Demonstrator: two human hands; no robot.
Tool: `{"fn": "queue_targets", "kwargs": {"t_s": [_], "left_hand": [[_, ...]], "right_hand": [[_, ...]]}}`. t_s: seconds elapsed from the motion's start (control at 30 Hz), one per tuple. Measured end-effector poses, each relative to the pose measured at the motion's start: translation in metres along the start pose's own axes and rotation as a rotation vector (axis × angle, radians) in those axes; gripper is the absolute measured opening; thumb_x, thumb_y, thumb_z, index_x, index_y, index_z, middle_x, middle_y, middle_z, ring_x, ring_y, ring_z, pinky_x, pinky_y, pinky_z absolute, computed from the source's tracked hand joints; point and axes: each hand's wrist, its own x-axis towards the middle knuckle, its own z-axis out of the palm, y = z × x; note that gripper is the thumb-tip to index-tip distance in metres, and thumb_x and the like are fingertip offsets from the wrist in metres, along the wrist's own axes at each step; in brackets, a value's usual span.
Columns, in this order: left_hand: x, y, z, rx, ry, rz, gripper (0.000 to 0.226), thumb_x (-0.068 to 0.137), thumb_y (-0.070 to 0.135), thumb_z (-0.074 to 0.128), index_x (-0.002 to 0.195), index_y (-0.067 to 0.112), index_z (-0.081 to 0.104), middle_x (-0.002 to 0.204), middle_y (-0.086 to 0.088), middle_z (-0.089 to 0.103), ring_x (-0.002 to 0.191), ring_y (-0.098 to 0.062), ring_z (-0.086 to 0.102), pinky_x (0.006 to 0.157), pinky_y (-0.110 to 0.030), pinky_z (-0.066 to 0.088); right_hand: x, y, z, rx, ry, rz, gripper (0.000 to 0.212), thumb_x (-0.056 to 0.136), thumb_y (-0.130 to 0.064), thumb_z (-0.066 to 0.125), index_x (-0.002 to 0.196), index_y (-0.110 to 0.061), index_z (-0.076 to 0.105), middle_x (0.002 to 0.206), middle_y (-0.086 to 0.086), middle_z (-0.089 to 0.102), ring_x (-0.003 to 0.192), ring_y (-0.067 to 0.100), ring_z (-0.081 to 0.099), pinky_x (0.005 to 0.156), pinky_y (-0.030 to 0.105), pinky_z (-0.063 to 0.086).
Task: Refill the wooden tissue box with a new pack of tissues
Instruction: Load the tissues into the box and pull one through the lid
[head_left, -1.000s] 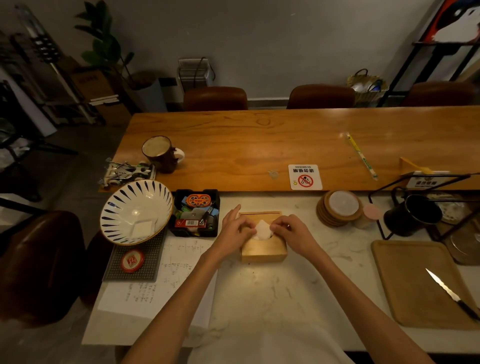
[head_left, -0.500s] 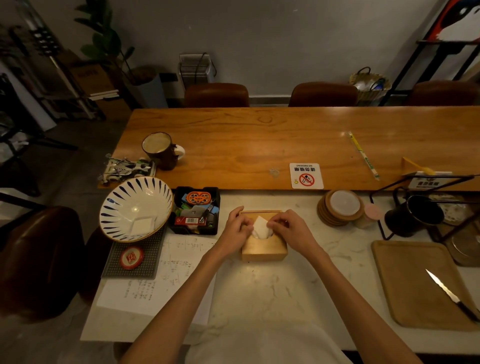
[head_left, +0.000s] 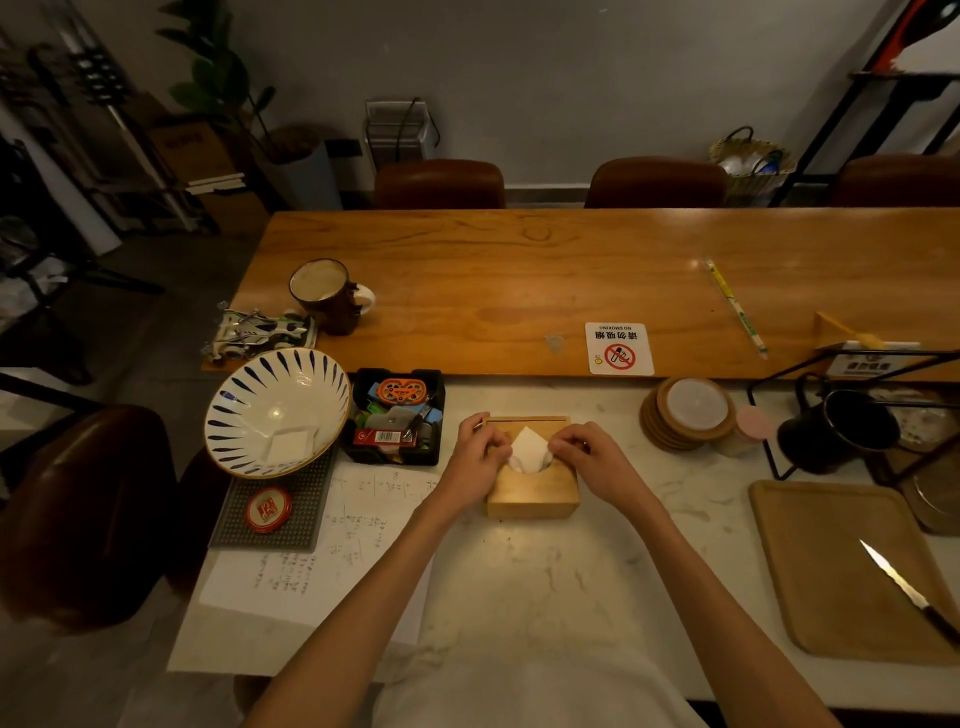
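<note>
Square light-wood tissue box (head_left: 532, 491), lid on. Left hand (head_left: 475, 460) & right hand (head_left: 589, 460) both pinching white tissue (head_left: 529, 447) poking from its slot. Risk: uneven pull tears sheet.

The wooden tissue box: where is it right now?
In the head view the wooden tissue box sits mid-frame on the marble counter, between the left hand and right hand, just right of the black organizer tray.

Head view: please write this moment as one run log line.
step: tissue pull-up | left hand: pinching tissue | right hand: pinching tissue | box: on table, tissue sticking out of slot
</note>
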Motion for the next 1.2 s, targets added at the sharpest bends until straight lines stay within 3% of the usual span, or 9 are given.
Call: {"fn": "queue_targets", "kwargs": {"t_s": [0.2,0.47,0.6,0.77,0.93,1.2], "left_hand": [[-0.002,-0.007,-0.004,-0.076,-0.037,0.017,0.003,0.090,0.016,0.065,0.091,0.017,0.062,0.153,-0.002,0.026,0.145,-0.013,0.019,0.119,-0.036,0.020],[-0.002,-0.006,-0.001,-0.043,-0.017,0.020,0.007,0.092,0.013,0.061,0.090,0.019,0.058,0.149,-0.005,0.028,0.143,-0.019,0.026,0.119,-0.041,0.021],[0.000,-0.004,0.000,-0.021,-0.030,0.012,0.004,0.093,0.011,0.059,0.091,0.015,0.057,0.150,-0.005,0.028,0.143,-0.018,0.025,0.117,-0.034,0.020],[-0.001,-0.004,-0.005,-0.047,-0.067,0.012,0.010,0.094,0.011,0.058,0.088,0.019,0.057,0.153,-0.006,0.025,0.145,-0.015,0.018,0.112,-0.027,0.018],[0.001,-0.004,-0.003,-0.014,-0.039,-0.005,0.003,0.095,0.010,0.056,0.093,0.012,0.058,0.153,-0.007,0.026,0.144,-0.017,0.022,0.110,-0.024,0.018],[0.003,-0.003,-0.006,0.016,-0.070,-0.008,0.004,0.095,0.013,0.057,0.092,0.016,0.058,0.151,-0.007,0.026,0.142,-0.020,0.027,0.117,-0.036,0.023]], "right_hand": [[-0.010,0.001,-0.001,0.090,-0.022,0.021,0.015,0.090,-0.028,0.065,0.101,-0.019,0.070,0.105,0.006,0.058,0.091,0.013,0.053,0.075,0.021,0.043],[-0.010,0.002,0.008,0.161,0.053,0.050,0.016,0.089,-0.025,0.066,0.098,-0.013,0.073,0.096,0.001,0.057,0.085,0.008,0.050,0.072,0.019,0.040],[-0.010,0.008,0.010,0.195,0.055,0.064,0.015,0.088,-0.029,0.068,0.097,-0.019,0.074,0.095,0.000,0.058,0.088,0.015,0.053,0.074,0.026,0.045],[-0.008,0.010,0.008,0.216,0.038,0.065,0.012,0.089,-0.032,0.067,0.094,-0.024,0.074,0.095,0.005,0.060,0.081,0.014,0.052,0.068,0.027,0.041],[-0.007,0.010,0.010,0.229,0.042,0.083,0.011,0.089,-0.032,0.066,0.091,-0.025,0.074,0.099,0.008,0.061,0.081,0.014,0.054,0.068,0.025,0.042],[-0.009,0.004,0.010,0.288,0.018,0.126,0.014,0.090,-0.032,0.065,0.095,-0.022,0.074,0.100,0.010,0.062,0.078,0.011,0.054,0.063,0.018,0.041]]}}
